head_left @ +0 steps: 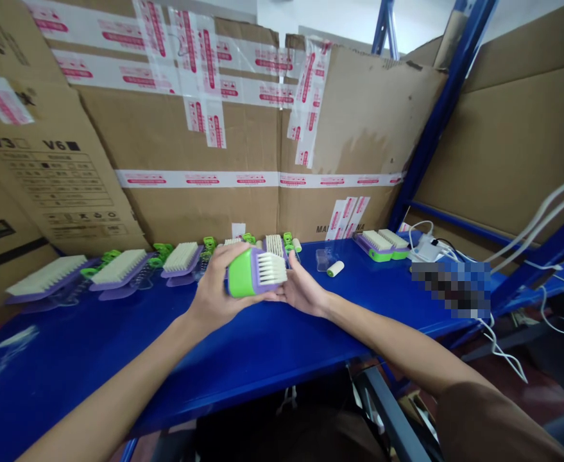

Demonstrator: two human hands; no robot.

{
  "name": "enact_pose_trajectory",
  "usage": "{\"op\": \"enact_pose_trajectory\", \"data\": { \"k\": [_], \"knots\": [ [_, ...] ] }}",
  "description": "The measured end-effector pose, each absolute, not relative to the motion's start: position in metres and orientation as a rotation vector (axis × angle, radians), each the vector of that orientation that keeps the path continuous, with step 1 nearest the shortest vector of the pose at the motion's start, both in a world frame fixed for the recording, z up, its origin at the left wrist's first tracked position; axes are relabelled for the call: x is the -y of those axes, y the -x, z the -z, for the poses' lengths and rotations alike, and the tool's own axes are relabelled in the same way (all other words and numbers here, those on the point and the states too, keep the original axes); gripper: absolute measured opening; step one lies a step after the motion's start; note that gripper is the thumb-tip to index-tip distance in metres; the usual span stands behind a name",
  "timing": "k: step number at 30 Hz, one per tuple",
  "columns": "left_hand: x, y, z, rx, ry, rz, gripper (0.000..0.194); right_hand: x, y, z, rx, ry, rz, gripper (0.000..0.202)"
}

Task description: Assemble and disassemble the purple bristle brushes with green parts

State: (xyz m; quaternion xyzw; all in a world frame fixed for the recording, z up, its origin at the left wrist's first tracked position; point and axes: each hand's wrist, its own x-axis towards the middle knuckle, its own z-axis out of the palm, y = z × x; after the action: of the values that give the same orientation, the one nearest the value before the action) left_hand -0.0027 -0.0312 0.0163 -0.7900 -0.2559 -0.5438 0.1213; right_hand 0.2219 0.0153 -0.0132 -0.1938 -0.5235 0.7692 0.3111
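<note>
My left hand (pixel 217 289) is wrapped round a brush (pixel 243 273) with a green body, a purple rim and pale bristles, held above the table. The bristles point to the right. My right hand (pixel 305 287) cups the bristle side, its thumb raised and its fingers reaching under; their tips are partly hidden. Behind the hands stand more pale bristle blocks (pixel 274 245), partly covered by the brush and my left hand. To the right of my right hand lie a small cream cylinder with a green end (pixel 335 269) and a clear plastic piece (pixel 322 260).
Along the back of the blue table (pixel 205 366) sit several purple-based bristle blocks (pixel 120 266) with green parts (pixel 160 255) between them. Two green-and-purple brushes (pixel 382 245) stand at the right, near a white charger with cables (pixel 426 249). Taped cardboard (pixel 205 154) walls the back.
</note>
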Motion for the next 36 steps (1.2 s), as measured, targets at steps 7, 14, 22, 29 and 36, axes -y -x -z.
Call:
{"op": "enact_pose_trajectory", "data": {
  "k": [7, 14, 22, 29, 36],
  "knots": [
    [0.03, 0.008, -0.021, 0.787, 2.315, 1.553, 0.102, -0.01, -0.222, 0.009, 1.416, 0.519, -1.998, 0.094],
    [0.03, 0.01, -0.023, 0.806, 2.266, 1.532, 0.101, -0.007, -0.221, 0.009, 1.408, 0.536, -2.028, 0.094],
    [0.028, 0.008, -0.016, 0.86, 2.309, 1.528, 0.099, -0.006, -0.22, 0.008, 1.376, 0.555, -2.049, 0.094],
    [0.028, 0.006, -0.017, 0.887, 2.328, 1.553, 0.098, -0.004, -0.22, 0.007, 1.395, 0.524, -2.046, 0.091],
    [0.023, 0.008, -0.014, 0.958, 2.165, 1.689, 0.093, -0.008, -0.22, 0.007, 1.393, 0.542, -2.026, 0.093]
  ]
}}
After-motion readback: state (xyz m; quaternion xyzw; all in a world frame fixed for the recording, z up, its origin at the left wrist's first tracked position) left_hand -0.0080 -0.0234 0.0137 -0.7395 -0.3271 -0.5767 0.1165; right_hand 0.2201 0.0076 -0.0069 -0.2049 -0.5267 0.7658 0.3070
